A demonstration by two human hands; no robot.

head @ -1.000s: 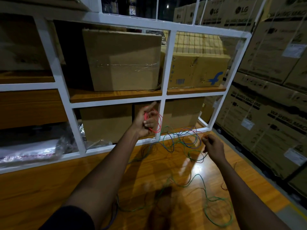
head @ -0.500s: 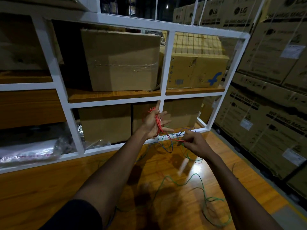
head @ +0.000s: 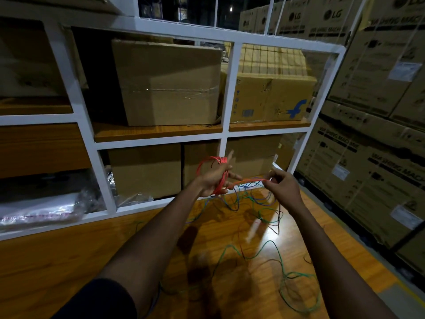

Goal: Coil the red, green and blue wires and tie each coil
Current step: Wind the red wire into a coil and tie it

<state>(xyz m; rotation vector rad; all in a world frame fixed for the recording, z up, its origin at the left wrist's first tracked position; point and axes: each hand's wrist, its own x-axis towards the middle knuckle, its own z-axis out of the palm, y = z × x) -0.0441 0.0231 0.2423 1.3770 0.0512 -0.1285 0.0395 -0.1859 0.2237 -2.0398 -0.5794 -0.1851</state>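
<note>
A red wire coil (head: 221, 178) is looped around my left hand (head: 215, 179), whose fingers are spread with the loops across the palm. A taut red strand (head: 249, 180) runs from the coil to my right hand (head: 281, 186), which pinches it between thumb and fingers just right of the left hand. Below both hands, the green wire (head: 271, 247) trails loose over the wooden table (head: 69, 261) toward the near right. The blue wire (head: 236, 199) lies tangled with it under my hands.
A white-framed shelf (head: 226, 100) stands behind the table, with cardboard boxes (head: 167, 81) in its bays and plastic-wrapped goods (head: 41, 210) at lower left. Stacked washing machine cartons (head: 372, 134) line the right side beyond the table's edge.
My right hand has come up from the tangled wires on the table to beside the left hand, drawing the red strand taut. The left hand has opened with more red loops around it.
</note>
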